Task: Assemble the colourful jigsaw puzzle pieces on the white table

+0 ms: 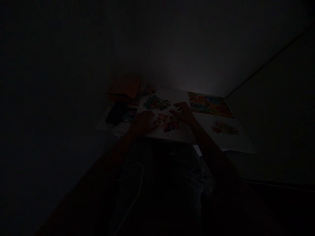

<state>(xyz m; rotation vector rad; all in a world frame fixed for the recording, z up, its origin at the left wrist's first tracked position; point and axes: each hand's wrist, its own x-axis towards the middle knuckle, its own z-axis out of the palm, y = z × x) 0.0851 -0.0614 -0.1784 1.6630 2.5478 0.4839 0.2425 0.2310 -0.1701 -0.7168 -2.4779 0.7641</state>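
The scene is very dark. My left hand lies on the white board with its fingers stretched out, at the left edge of a reddish pile of jigsaw pieces. Just right of and above that pile, my right hand hovers or rests with index finger and thumb curved and apart; no piece shows between them. Beyond both hands lies a greenish pile of jigsaw pieces. Off to the right sits another pile of pieces, away from either hand.
A colourful picture sheet lies at the board's back right. At the left are an orange box or bag, a dark object and a dark printed picture. The white board meets a wall behind. A pale cord hangs below.
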